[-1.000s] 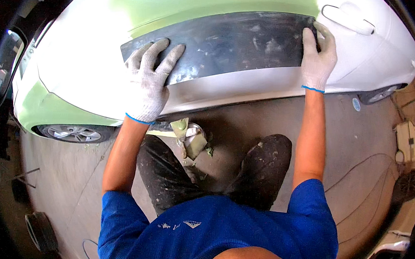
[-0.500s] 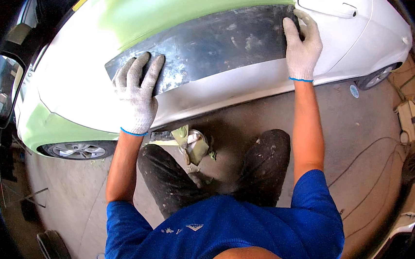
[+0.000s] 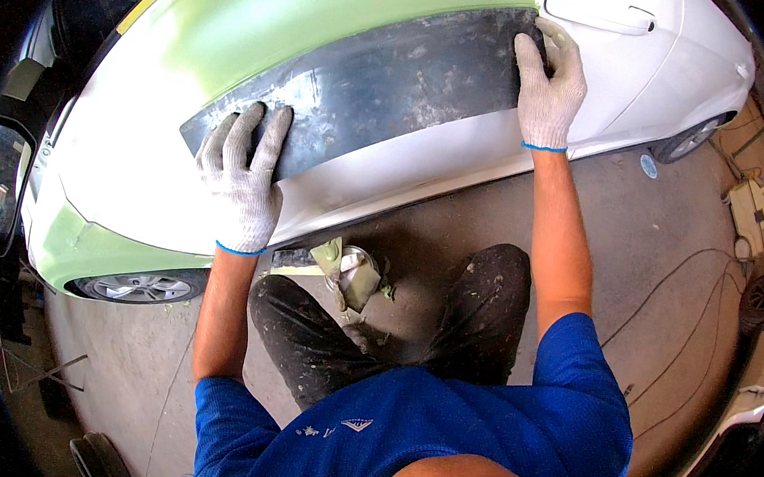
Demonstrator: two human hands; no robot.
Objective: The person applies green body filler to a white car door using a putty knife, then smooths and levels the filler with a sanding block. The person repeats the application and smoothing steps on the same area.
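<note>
A long, dark, smooth flexible sheet (image 3: 385, 82) lies lengthwise against the side of a white car (image 3: 111, 141), over a door patched with light green. At its left end, my left hand (image 3: 243, 178), in a pale knitted glove with blue trim, holds the sheet with greyed fingers apart on its face. My right hand (image 3: 551, 86), gloved alike, grips the right end just below the door handle (image 3: 597, 11). Its thumb rests on the sheet's face, while the other fingers curl at the end edge. What lies behind the sheet is hidden.
Between my knees on the floor stands a round container (image 3: 360, 268) with green-smeared scraps and a dark flat tool (image 3: 291, 258) beside it. A beige machine (image 3: 756, 217) with cables is at right. Tyres (image 3: 100, 460) lie lower left; a side mirror (image 3: 1, 182) juts in at left.
The whole view has shifted slightly, so the car and sheet appear a little further left. Both hands keep to the sheet's ends, with no clear movement along the door.
</note>
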